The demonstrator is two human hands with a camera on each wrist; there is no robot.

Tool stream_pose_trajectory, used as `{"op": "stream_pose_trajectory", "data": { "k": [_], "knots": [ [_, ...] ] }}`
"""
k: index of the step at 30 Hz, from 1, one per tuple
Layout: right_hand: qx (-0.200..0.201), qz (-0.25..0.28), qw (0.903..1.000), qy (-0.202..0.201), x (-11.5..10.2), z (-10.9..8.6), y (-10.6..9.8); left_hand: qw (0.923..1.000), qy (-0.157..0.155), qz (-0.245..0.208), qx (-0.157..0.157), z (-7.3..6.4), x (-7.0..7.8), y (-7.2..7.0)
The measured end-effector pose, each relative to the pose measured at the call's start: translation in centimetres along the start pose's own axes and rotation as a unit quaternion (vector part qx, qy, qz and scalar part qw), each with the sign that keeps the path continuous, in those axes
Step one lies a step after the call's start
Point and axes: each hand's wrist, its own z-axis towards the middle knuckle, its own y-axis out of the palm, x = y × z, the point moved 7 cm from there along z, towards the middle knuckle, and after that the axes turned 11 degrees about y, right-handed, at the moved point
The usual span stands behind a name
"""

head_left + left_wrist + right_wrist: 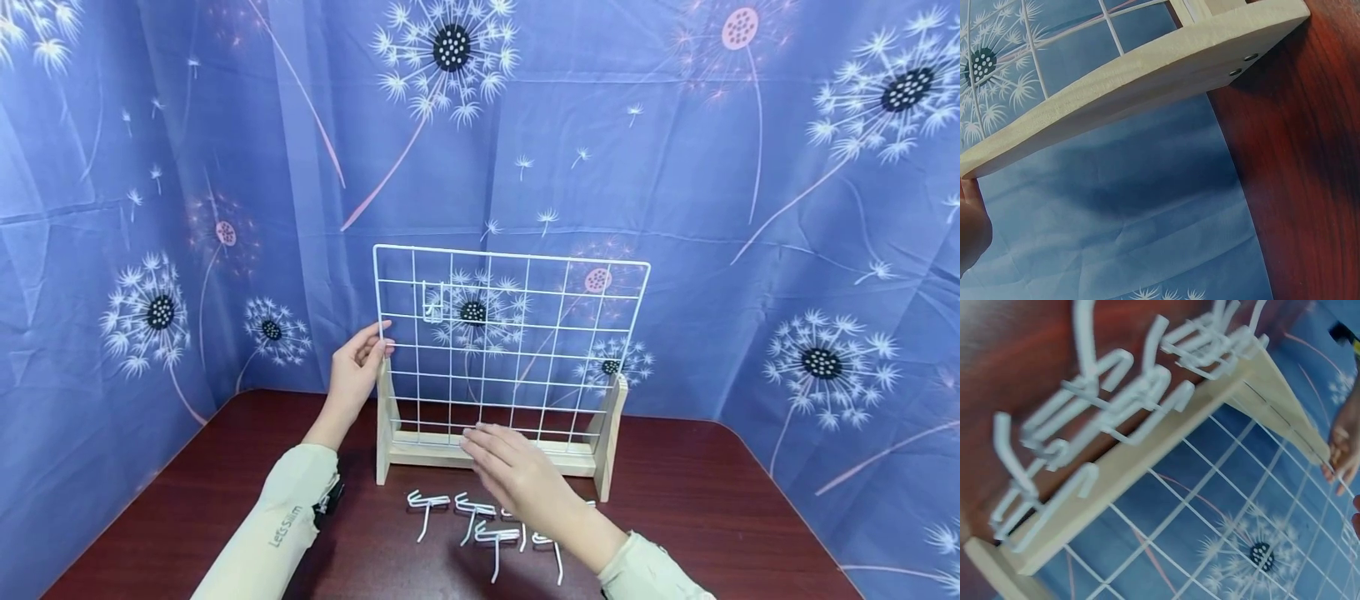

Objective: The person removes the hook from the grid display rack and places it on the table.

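Observation:
A white wire grid panel (pixel 517 357) stands upright in a light wooden stand (pixel 491 457). At the panel's left edge, just above the stand's left post, my left hand (pixel 358 362) pinches the wire frame between thumb and fingers. One white hook (pixel 432 303) hangs on the grid near its upper left. My right hand (pixel 517 477) is held in front of the stand's base, fingers fairly straight and nothing in them. Below it, several white metal hooks (pixel 497 533) lie on the table, partly covered by this hand; the right wrist view shows these hooks (pixel 1088 425) close up.
The dark red-brown wooden table (pixel 720 517) has rounded far corners. Blue curtains (pixel 675 183) with a dandelion print surround it at the back and sides. In the left wrist view, the stand's left post (pixel 1147 69) crosses near the curtain.

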Motion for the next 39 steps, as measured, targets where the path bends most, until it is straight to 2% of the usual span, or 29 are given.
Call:
{"op": "stream_pose_trajectory", "data": {
  "k": [5,8,16,26,33,39],
  "knots": [
    [0.034,0.027,0.9983,0.039,1.2,2.1,-0.6,1.0,-0.001,0.006,-0.006,-0.1,2.0,0.3],
    [0.05,0.04,0.9961,0.061,1.8,3.3,-0.9,0.9999,-0.002,0.007,-0.007,-0.1,2.1,0.3],
    [0.06,0.062,0.992,0.092,3.1,5.5,-1.0,1.0,-0.007,0.005,-0.004,-0.2,1.8,0.2],
    [0.095,0.108,0.9808,0.131,4.6,8.2,-1.0,0.9999,-0.008,0.008,-0.002,-0.2,1.9,0.2],
    [0.113,0.151,0.9667,0.173,5.5,9.6,-0.2,1.0,-0.008,0.006,0.0,-0.1,1.8,0.2],
    [0.157,0.168,0.9525,0.2,5.9,10.5,0.4,1.0,-0.006,0.001,0.002,-0.1,1.8,0.2]
  ]
}}
